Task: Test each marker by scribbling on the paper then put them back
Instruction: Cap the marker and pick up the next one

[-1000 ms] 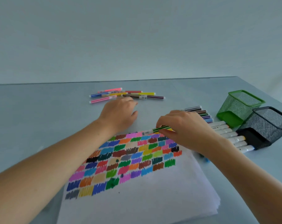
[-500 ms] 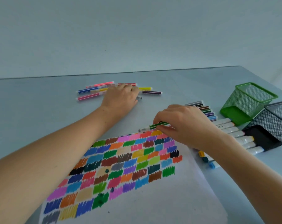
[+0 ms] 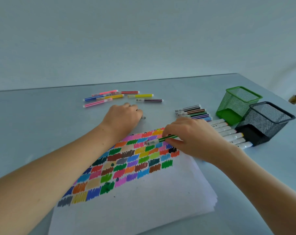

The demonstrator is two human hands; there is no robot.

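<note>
My right hand [image 3: 193,138] pinches a green striped marker [image 3: 168,137] with a white cap, held low over the top edge of the paper [image 3: 143,209]. The sheet is covered in several rows of coloured scribble patches [image 3: 126,163]. Just beyond the paper's far corner, my left hand [image 3: 122,118] rests on the table with its fingers curled round a thin marker. Only that marker's grey tip [image 3: 143,117] sticks out; the rest is hidden under the hand. A loose group of striped markers [image 3: 118,97] lies further back.
A neat row of thin markers [image 3: 193,111] and a row of thick white markers [image 3: 228,133] lie to the right. A green mesh cup [image 3: 237,104] and a black mesh cup [image 3: 266,122] lie tipped on their sides there. The table's far edge meets a plain wall.
My left hand reached into the far group of markers, then drew back toward the paper with one in its fingers. The right hand kept the green marker over the paper's top edge.
</note>
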